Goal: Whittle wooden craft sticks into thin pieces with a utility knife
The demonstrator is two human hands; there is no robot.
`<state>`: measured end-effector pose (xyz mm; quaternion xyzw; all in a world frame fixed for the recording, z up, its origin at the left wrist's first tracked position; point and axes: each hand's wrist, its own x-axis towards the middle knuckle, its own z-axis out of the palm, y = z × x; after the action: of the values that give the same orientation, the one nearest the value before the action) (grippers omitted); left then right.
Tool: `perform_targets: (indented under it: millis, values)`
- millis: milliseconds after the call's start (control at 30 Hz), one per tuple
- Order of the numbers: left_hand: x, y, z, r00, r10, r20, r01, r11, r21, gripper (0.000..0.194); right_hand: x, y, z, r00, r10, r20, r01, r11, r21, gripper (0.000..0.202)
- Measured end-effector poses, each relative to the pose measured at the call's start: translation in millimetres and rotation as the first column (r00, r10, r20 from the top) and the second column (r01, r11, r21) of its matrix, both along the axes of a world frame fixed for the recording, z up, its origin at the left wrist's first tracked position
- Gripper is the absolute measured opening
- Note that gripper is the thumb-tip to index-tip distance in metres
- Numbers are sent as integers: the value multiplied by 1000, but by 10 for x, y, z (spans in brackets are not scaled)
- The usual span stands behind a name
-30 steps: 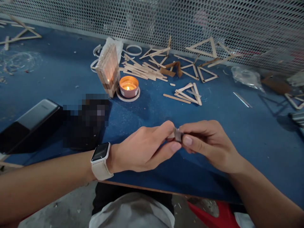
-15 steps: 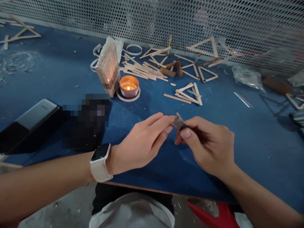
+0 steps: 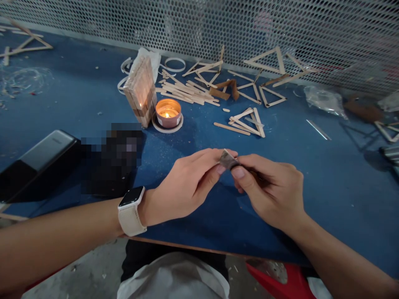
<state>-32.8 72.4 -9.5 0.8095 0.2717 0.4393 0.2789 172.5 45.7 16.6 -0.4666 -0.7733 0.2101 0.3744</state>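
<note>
Between the thumb and bent fingers of my right hand sits a small, flat grey metal blade, its slanted end pointing up and left. My left hand, with a watch on the wrist, has its thumb and fingers pressed together right beside that end. The blade overlaps the left fingertips in view, so what they pinch, if anything, is hidden. Both hands are raised over the near part of the blue table.
Beyond my hands burns a candle in a tin, beside a wrapped stack of wooden sticks. Loose craft sticks and stick triangles lie further back. A black power bank and a blurred dark object are at left.
My right hand has shifted slightly left with the blade, which now overlaps the left fingertips. The left hand has barely moved.
</note>
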Motion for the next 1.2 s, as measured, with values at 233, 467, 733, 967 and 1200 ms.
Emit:
perform_targets:
  millis: [233, 467, 733, 967, 1200]
  values:
    - [-4, 25, -19, 999, -18, 33, 18, 1000, -14, 32, 9, -13, -4, 999, 19, -51, -22, 998, -61, 15]
    - [-13, 12, -14, 999, -23, 42, 24, 999, -39, 34, 21, -15, -13, 994, 34, -106, -45, 994, -96, 19]
    - [-16, 20, -9, 999, -13, 29, 13, 1000, -22, 33, -30, -18, -44, 997, -47, -62, 49, 998, 32, 15]
    - [-8, 1, 20, 1000, 26, -10, -26, 1000, 9, 38, -59, -15, 24, 974, -25, -226, -20, 981, -194, 17]
    - [-13, 6, -11, 999, 22, -44, -18, 997, 78, 44, -15, 37, 59, 957, 6, -289, -89, 957, -276, 21]
